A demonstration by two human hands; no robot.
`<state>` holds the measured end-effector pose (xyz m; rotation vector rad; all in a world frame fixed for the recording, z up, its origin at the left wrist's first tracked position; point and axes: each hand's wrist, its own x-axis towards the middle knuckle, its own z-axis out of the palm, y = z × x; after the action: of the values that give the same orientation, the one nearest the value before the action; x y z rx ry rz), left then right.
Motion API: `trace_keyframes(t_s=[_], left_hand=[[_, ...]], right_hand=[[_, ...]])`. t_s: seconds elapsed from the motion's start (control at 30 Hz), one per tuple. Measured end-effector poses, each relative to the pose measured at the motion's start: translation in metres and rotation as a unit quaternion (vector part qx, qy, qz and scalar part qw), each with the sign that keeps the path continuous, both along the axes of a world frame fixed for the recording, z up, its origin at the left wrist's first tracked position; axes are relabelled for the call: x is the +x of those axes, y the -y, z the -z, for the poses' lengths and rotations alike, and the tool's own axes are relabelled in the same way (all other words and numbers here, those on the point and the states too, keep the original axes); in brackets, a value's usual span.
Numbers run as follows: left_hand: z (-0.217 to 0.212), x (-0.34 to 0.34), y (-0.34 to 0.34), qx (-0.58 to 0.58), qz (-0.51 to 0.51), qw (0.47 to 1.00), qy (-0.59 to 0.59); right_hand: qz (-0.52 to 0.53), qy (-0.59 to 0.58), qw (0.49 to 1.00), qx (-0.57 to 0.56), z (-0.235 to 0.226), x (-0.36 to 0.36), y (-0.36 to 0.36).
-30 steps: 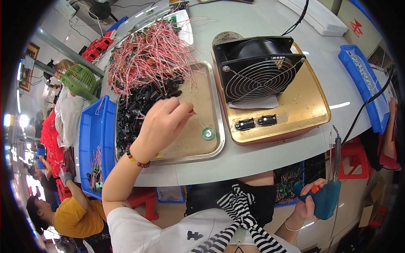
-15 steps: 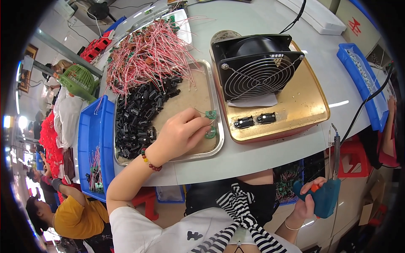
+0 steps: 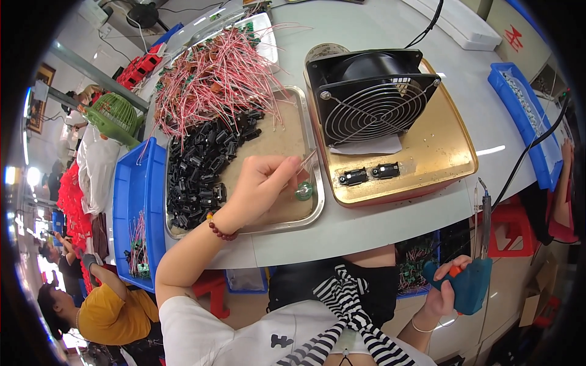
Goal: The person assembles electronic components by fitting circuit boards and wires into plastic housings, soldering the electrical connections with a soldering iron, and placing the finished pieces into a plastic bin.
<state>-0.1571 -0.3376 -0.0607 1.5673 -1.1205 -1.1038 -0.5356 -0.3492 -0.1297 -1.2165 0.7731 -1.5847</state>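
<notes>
Turned since the earlier frame: the wired circuit board [image 3: 302,176], now showing what looks like a brown face, beside the round green container [image 3: 304,192] over the tray [image 3: 281,146]; contact cannot be told. Left hand [image 3: 262,186] pinches the board, partly hiding it. Step in hand appears to be orienting the board; the next move calls for a steady pinch and untangled wires [image 3: 310,158]. Right hand [image 3: 444,291] grips a teal soldering gun [image 3: 475,287], tip well apart. Beyond, two black housings [image 3: 353,177] lie before a fan [image 3: 378,116].
</notes>
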Motion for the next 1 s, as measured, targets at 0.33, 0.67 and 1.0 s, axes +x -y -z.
trace_keyframes(t_s=[0.33, 0.67, 1.0], left_hand=[[-0.007, 0.002, 0.021, 0.076, 0.057, 0.979, -0.182], [-0.017, 0.004, 0.018, -0.07, 0.154, 0.962, 0.216], [-0.015, -0.01, 0.011, -0.127, 0.135, 0.975, 0.119]], right_hand=[[-0.003, 0.003, 1.0, -0.004, 0.003, -0.003, 0.0], [-0.006, -0.004, 1.0, -0.006, 0.002, -0.003, 0.001], [-0.008, 0.001, 1.0, -0.006, 0.002, -0.002, 0.0]])
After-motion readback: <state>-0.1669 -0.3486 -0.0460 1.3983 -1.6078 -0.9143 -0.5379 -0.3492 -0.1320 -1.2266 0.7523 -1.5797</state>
